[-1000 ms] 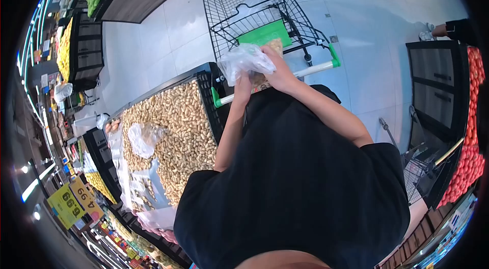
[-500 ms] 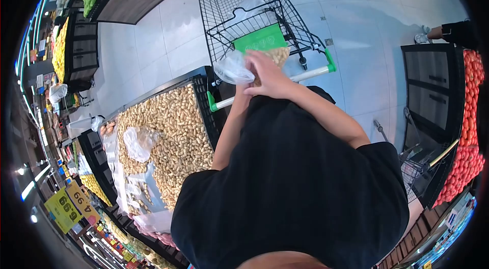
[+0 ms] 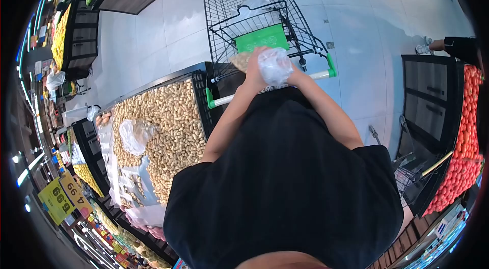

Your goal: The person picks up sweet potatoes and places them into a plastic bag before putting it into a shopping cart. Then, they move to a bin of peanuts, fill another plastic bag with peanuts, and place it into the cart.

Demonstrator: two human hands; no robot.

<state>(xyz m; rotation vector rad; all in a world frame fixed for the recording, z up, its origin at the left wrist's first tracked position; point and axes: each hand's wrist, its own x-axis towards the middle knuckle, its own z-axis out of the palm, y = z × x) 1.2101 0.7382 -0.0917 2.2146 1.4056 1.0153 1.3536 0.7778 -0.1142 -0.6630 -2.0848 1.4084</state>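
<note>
Both hands, left hand [image 3: 253, 73] and right hand [image 3: 293, 76], grasp filled peanut bag [image 3: 270, 64] above cart handle [image 3: 270, 87] (neck bunched, not yet knotted); unloaded.

Cart [image 3: 244, 9] positioned ahead of the person; peanut bin [image 3: 163, 126] located to its left, tomato display [image 3: 466, 136] far right

1. The clear plastic bag [image 3: 274, 65] is crumpled and bunched at its top, held up in front of my chest.
2. Its peanuts [image 3: 241, 60] sag leftward, above the cart handle [image 3: 270, 87].
</note>
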